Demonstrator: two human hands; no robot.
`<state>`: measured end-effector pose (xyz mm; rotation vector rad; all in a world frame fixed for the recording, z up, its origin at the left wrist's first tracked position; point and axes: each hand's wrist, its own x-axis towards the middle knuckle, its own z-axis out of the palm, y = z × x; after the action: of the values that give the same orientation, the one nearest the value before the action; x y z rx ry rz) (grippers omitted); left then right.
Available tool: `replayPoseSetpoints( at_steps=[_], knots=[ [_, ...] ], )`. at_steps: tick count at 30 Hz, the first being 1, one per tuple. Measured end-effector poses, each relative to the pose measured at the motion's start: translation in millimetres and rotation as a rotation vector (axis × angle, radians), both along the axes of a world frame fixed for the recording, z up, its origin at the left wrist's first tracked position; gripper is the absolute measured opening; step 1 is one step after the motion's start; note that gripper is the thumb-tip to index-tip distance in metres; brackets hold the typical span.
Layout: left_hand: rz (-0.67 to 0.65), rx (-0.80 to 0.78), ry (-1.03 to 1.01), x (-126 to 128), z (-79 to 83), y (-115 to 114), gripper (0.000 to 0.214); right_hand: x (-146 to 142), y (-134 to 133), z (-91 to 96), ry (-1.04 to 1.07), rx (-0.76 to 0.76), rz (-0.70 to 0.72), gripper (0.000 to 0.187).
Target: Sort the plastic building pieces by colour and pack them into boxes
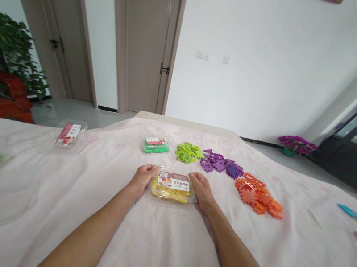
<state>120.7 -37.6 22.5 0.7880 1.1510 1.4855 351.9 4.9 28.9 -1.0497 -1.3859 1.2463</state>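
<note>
"What fills the most space?"

"The plain white wall (pixel 239 89), then the table's pale pink fabric cloth (pixel 160 248), spread across the foreground."

"And on the cloth, starting with the biggest?"

"At the far left, a large clear plastic container (pixel 36 190), with orange and green bits showing at the picture's edge. To the right, a loose heap of orange, notched, flat plastic pieces (pixel 253 195)."

"Where is the rectangular clear plastic box with yellow pieces inside (pixel 173 183)?"

"Near the middle of the cloth, directly in front of the person, its red-and-white label facing up. I can't tell whether its base touches the cloth."

"How are the fingers?"

"Grasping. The left hand (pixel 143 180) grips the box's left end, the right hand (pixel 202 191) its right end."

"What about the smaller things?"

"Beyond the right hand lies a heap of purple notched pieces (pixel 219 163), and just left of that a lime-green heap (pixel 188 153). Next along stands a smaller-looking clear box of green pieces (pixel 156 146)."

"The smallest?"

"At the right, a slim blue object (pixel 348 211) and a thin pale strip (pixel 316 218)."
</note>
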Motion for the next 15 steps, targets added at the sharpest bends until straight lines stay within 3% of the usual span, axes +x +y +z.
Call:
replayPoseSetpoints(
  at_steps=[11,15],
  knots=[
    [0.052,0.048,0.063,3.5,0.2,-1.9,0.04,-0.3,5.2,-7.3,0.069,0.003,0.014,0.042],
    [0.0,0.088,0.069,2.6,3.2,-13.6,0.047,1.7,7.9,-13.6,0.092,-0.002,0.003,0.041]
  ],
)
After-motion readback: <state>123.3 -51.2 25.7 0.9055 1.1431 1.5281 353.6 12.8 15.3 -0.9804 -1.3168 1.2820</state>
